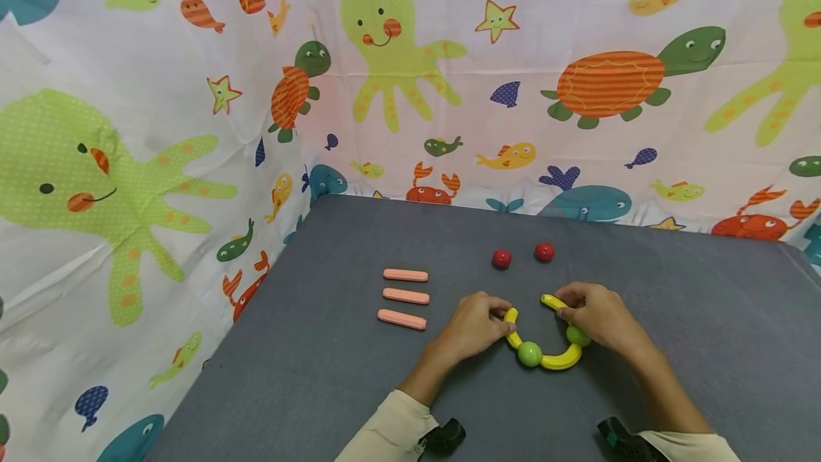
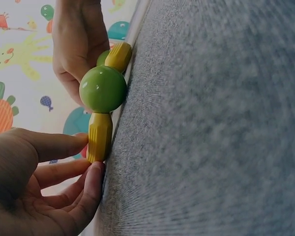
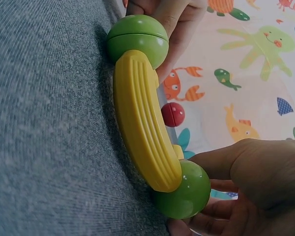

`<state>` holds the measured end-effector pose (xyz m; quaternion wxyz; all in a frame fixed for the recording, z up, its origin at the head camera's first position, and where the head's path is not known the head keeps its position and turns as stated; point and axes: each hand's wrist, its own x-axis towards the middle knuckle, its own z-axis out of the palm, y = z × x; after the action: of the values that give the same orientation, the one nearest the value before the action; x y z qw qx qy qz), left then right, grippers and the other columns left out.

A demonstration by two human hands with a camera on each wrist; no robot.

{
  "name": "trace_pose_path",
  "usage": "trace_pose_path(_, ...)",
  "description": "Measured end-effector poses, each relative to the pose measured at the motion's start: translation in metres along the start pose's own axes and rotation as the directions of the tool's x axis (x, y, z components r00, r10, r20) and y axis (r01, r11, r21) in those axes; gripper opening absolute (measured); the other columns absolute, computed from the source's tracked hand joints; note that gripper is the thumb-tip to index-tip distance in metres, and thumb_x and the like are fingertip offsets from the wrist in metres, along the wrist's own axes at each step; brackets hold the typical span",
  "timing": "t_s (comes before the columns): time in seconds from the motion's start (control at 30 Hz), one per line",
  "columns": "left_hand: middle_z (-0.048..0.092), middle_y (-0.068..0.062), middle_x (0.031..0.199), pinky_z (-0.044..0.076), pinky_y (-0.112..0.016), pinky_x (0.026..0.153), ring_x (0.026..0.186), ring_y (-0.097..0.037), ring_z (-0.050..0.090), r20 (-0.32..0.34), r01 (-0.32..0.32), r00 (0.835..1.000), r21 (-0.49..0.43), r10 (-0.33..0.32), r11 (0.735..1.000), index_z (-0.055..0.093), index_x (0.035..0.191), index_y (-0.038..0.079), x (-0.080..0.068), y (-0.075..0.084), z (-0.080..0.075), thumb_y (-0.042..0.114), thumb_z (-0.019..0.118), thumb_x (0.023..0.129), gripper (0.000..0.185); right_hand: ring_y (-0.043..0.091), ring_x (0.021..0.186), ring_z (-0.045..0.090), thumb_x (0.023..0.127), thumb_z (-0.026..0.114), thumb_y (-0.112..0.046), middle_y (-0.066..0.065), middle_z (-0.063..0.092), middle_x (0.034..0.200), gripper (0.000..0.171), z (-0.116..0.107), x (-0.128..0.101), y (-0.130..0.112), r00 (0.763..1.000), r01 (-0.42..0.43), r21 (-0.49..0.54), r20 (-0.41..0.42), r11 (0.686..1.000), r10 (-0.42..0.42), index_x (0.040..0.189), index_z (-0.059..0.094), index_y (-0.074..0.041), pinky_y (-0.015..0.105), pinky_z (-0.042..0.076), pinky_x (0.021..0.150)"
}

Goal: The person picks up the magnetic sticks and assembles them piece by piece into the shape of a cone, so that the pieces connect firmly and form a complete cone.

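Note:
Yellow banana-shaped pieces and two green balls lie end to end in an upward-opening curve on the grey table. My left hand (image 1: 476, 326) pinches the left yellow piece (image 2: 100, 137) between thumb and fingertips. Below it comes a green ball (image 1: 529, 353), then the ridged bottom yellow piece (image 3: 140, 118). At the curve's right side sits the other green ball (image 3: 183, 191), partly covered by my right hand (image 1: 599, 316) in the head view. That hand grips the upper right yellow piece (image 1: 553, 301), whose lower part is hidden by the fingers.
Two red balls, one left (image 1: 502, 259) and one right (image 1: 544, 252), sit beyond the curve. To the left, three pink sticks lie in a stack of rows, the middle stick (image 1: 406, 296) among them. A sea-animal curtain (image 1: 398, 155) borders the grey table (image 1: 288, 376).

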<state>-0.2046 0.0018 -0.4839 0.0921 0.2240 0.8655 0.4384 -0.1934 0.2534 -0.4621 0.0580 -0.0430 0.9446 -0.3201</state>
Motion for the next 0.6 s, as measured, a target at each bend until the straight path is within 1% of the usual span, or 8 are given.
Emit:
trace_pose_path(0.23,0.070,-0.003,0.107,0.051,-0.016,0.076,0.086,0.002,0.058,0.001,-0.010,1.000,0.004,0.010,1.000,0.077,0.126,0.003,-0.0005,0.0020,-0.0003,0.013,0.078,0.095,0.032,0.025,0.090,0.063,0.096,0.075,-0.011,0.012,0.073,0.103,0.026,-0.0012,0.0014,-0.0007,1.000,-0.023,0.003,0.019,1.000,0.023,0.119,0.074,0.001,0.040,0.054,0.076)
trace_pose_path(0.47,0.070,-0.004,0.109,0.051,-0.015,0.076,0.087,0.002,0.059,0.000,-0.029,1.000,0.021,0.029,0.999,0.076,0.127,0.004,-0.0007,0.0020,0.0023,0.012,0.076,0.098,0.031,0.023,0.085,0.060,0.096,0.076,-0.012,0.009,0.071,0.098,0.023,-0.0002,0.0018,0.0005,0.999,-0.028,0.005,0.026,1.000,0.028,0.116,0.075,-0.002,0.036,0.050,0.070)
trace_pose_path(0.6,0.071,-0.003,0.109,0.051,-0.015,0.076,0.087,0.002,0.059,-0.004,-0.035,0.999,0.030,0.035,0.999,0.077,0.127,0.004,0.0010,0.0019,0.0036,0.014,0.076,0.099,0.030,0.023,0.086,0.061,0.096,0.076,-0.013,0.009,0.071,0.099,0.023,-0.0010,0.0016,0.0006,0.999,-0.034,0.009,0.026,0.999,0.033,0.116,0.075,-0.002,0.036,0.051,0.070)
